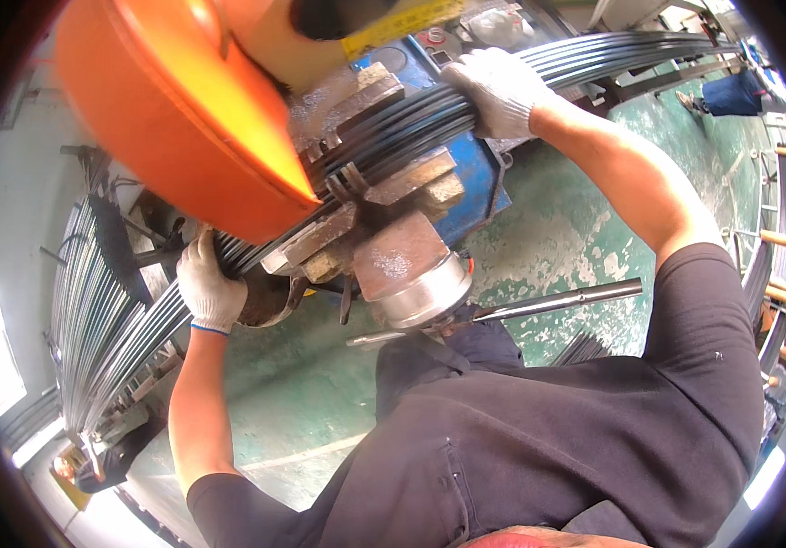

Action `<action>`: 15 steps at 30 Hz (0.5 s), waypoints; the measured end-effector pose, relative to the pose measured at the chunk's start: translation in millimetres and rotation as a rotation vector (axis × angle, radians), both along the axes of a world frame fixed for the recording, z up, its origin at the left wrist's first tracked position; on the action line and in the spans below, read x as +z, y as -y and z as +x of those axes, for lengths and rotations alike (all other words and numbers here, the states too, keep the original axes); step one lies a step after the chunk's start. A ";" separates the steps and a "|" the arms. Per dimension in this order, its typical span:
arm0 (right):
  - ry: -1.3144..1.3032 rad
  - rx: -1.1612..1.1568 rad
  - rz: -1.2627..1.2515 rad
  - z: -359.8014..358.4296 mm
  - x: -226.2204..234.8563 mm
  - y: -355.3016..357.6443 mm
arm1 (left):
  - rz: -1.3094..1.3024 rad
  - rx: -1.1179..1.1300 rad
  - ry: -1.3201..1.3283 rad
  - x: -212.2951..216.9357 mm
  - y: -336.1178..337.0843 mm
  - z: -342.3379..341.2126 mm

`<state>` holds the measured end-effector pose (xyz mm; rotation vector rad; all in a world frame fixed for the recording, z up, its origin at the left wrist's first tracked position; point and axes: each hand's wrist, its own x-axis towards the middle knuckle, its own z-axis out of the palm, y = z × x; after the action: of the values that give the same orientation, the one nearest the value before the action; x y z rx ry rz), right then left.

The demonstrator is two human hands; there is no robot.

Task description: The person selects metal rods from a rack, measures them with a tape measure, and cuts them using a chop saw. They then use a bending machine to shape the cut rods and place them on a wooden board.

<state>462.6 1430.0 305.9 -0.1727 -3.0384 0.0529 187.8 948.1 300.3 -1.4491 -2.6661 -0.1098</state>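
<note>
A bundle of long, thin, dark metal rods (pixel 411 121) runs from the lower left to the upper right through a machine vise (pixel 416 173) with block-like jaws. My left hand (pixel 210 285), in a white knit glove, curls round the bundle to the left of the vise; some of its fingers are hidden behind the rods. Beyond the vise on the right, my right hand (pixel 495 89), also gloved, lies over the rods with its fingers bent down round them. An orange saw guard (pixel 178 128) hangs over the bundle between my hands and covers part of it.
A steel bar handle (pixel 562 300) sticks out from the vise screw close to my body. Under the vise is a blue machine base (pixel 466 187). More rods (pixel 92 301) fan out at the left. One person (pixel 128 454) is at the lower left, another (pixel 731 95) at the far right.
</note>
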 end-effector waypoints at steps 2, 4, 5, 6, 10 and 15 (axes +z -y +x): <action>0.021 0.017 0.002 -0.9 0.5 -1.0 | 0.020 -0.022 -0.032 -5.4 1.0 -6.0; 0.114 0.012 -0.024 -7.8 11.0 -0.4 | 0.020 0.000 -0.029 -9.9 6.1 -5.0; 0.129 0.010 -0.029 -8.1 12.2 5.7 | 0.031 0.004 -0.043 -10.9 10.7 -1.1; 0.135 -0.002 -0.020 -9.9 16.0 5.4 | 0.058 -0.001 -0.067 -10.1 7.9 -1.0; 0.047 0.023 -0.028 -6.2 9.7 2.3 | 0.001 0.031 -0.018 4.1 -1.1 0.5; 0.195 0.060 -0.017 -12.5 37.2 7.7 | -0.253 0.052 0.104 33.7 -3.8 -7.1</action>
<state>450.0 1422.2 343.0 -0.0923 -3.2388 0.0697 180.7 951.9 334.0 -1.4759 -2.8869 0.1674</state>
